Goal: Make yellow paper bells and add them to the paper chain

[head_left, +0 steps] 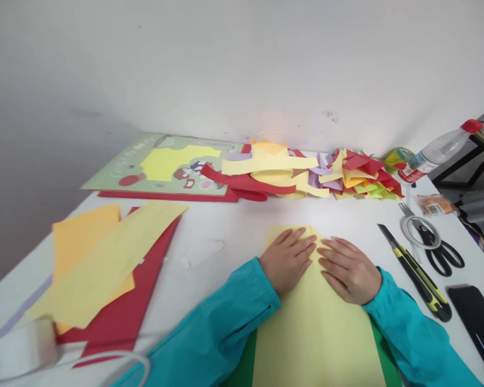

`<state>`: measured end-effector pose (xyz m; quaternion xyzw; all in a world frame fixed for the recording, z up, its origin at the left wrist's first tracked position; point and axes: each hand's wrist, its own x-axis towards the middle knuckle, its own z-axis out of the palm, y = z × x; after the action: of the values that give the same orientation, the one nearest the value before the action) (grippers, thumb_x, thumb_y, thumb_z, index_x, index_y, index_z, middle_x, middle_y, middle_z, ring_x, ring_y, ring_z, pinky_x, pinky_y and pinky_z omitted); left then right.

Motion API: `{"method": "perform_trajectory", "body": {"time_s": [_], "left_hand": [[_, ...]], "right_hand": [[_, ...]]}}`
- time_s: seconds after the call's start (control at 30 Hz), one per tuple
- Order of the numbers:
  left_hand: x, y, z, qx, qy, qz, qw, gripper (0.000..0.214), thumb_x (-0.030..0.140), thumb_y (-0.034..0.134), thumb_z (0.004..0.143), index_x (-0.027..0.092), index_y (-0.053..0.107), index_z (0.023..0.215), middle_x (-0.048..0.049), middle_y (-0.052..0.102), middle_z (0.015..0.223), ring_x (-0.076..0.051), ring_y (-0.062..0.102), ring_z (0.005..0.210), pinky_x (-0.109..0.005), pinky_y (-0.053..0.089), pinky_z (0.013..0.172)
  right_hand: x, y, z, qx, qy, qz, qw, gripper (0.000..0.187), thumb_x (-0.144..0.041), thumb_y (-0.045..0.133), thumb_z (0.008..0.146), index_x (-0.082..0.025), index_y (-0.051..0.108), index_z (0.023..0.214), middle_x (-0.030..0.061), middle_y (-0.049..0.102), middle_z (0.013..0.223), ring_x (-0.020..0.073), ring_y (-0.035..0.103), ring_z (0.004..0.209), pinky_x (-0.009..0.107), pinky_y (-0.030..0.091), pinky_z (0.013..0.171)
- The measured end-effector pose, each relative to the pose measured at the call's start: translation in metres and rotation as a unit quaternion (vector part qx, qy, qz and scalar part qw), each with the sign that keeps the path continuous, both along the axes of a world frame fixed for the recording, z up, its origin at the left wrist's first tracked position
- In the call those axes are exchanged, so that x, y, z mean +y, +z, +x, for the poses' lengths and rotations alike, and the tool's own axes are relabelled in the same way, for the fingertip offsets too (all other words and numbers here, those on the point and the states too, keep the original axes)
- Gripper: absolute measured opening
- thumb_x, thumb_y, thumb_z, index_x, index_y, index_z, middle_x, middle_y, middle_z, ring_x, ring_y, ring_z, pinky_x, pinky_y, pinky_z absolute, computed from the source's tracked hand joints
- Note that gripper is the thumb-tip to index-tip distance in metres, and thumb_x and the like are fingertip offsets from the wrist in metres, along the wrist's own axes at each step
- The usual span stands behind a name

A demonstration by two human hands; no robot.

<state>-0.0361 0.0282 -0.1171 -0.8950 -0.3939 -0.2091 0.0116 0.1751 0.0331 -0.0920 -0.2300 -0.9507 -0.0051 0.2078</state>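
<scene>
A long pale yellow sheet of paper (318,344) lies on the table in front of me, with green showing under its near part. Near the sheet's far end, my left hand (290,258) rests flat with its fingers stretched toward the middle. Opposite it, my right hand (349,269) lies on the same sheet, fingers extended and slightly bent. The fingertips of both hands almost meet along the sheet's centre line. Neither hand grips anything that I can see. Both sleeves are teal.
To the right lie a utility knife (421,279), scissors (446,258), a tape roll (407,232) and a black phone (478,322). A plastic bottle (439,150) leans behind them. Cut paper pieces (363,174) are heaped along the wall. Coloured sheets (97,269) and a white charger (24,346) are at left.
</scene>
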Motion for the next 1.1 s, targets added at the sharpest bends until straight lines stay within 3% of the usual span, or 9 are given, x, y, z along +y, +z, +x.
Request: {"method": "perform_trajectory", "body": {"time_s": [0.47, 0.8, 1.1], "left_hand": [[0.0, -0.012, 0.001, -0.034, 0.004, 0.03, 0.999, 0.029, 0.024, 0.041, 0.089, 0.016, 0.061, 0.109, -0.0062, 0.061, 0.122, -0.025, 0.046, 0.12, -0.042, 0.037, 0.1], [0.0, 0.002, 0.002, 0.035, 0.035, -0.032, 0.998, 0.041, 0.032, 0.038, 0.091, 0.01, 0.052, 0.122, -0.0097, 0.05, 0.135, -0.029, 0.039, 0.127, -0.046, 0.033, 0.103], [0.001, 0.0, 0.003, 0.038, 0.04, -0.03, 0.998, 0.04, 0.031, 0.037, 0.091, 0.01, 0.054, 0.121, -0.0098, 0.052, 0.133, -0.028, 0.04, 0.127, -0.045, 0.032, 0.103]], "right_hand": [[-0.002, 0.002, -0.008, 0.005, 0.014, 0.017, 1.0, 0.017, -0.014, 0.054, 0.084, -0.013, 0.067, 0.095, 0.0099, 0.07, 0.102, 0.0259, 0.056, 0.112, 0.048, 0.043, 0.099], [-0.003, 0.003, -0.009, 0.01, 0.015, 0.02, 1.0, 0.018, -0.013, 0.053, 0.084, -0.013, 0.067, 0.095, 0.0094, 0.071, 0.1, 0.0251, 0.057, 0.111, 0.048, 0.043, 0.098], [-0.003, 0.003, -0.01, 0.012, 0.013, 0.02, 1.0, 0.018, -0.014, 0.052, 0.085, -0.015, 0.068, 0.094, 0.0089, 0.072, 0.099, 0.024, 0.058, 0.11, 0.047, 0.044, 0.098]]}}
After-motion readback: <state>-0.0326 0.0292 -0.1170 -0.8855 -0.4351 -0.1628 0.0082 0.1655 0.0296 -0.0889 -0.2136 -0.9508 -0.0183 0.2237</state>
